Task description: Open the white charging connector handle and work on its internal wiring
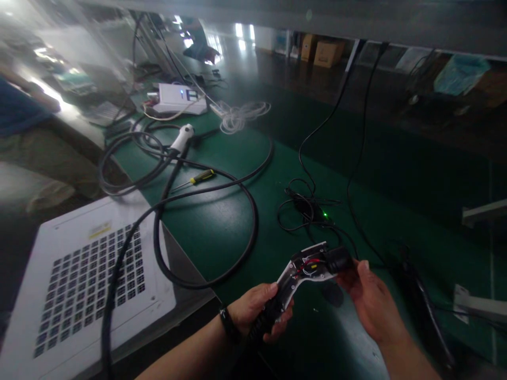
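Observation:
I hold an opened charging-gun handle [307,267] above the green table [237,158]; its shell is off and red and black wires show inside. My left hand [257,311] is wrapped around the grip end, where the thick black cable [206,227] enters. My right hand [366,295] holds the black round nozzle end with fingers curled on it. The cable loops across the table to the left.
A white ventilated box [83,274] lies at the lower left. A yellow-handled screwdriver [198,178], a second white charging gun [182,138], a white device [178,98], a coil of white cord [240,116] and thin black wires [309,206] lie on the table. Someone sits at far left.

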Demonstrator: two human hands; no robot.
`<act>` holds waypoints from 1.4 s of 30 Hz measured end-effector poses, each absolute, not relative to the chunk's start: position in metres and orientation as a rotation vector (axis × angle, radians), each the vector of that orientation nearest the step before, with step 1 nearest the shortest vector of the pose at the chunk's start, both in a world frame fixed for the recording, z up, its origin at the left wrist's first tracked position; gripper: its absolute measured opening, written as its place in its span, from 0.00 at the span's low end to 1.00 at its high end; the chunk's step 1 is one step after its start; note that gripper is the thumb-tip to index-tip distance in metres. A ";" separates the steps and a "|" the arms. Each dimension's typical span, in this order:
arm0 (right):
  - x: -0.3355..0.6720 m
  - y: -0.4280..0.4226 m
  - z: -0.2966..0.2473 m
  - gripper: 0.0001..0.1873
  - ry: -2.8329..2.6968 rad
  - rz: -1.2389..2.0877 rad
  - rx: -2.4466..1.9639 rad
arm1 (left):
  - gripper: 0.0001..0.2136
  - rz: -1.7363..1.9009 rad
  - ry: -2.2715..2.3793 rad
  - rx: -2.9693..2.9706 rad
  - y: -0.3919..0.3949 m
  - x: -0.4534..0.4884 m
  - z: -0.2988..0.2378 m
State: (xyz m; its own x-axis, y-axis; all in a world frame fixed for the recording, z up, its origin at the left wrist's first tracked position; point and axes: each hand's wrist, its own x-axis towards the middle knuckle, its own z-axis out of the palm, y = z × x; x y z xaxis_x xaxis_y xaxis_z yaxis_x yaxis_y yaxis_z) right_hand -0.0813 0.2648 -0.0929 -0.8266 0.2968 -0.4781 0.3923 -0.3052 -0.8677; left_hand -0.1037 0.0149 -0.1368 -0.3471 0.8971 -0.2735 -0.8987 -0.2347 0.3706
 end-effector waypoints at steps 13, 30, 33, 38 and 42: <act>-0.087 0.244 -0.071 0.18 1.517 -2.496 0.923 | 0.23 1.869 0.511 0.059 0.015 -0.097 -0.135; -0.083 0.248 -0.068 0.18 1.701 -2.422 0.956 | 0.25 1.852 1.087 0.212 0.016 -0.105 -0.120; -0.083 0.247 -0.067 0.19 1.729 -2.407 0.961 | 0.29 1.872 1.004 0.126 0.012 -0.105 -0.117; -0.083 0.247 -0.065 0.16 1.795 -2.367 0.957 | 0.23 1.878 0.871 0.151 0.008 -0.103 -0.109; -0.084 0.246 -0.063 0.17 1.727 -2.382 1.034 | 0.22 1.856 0.853 0.154 0.007 -0.103 -0.105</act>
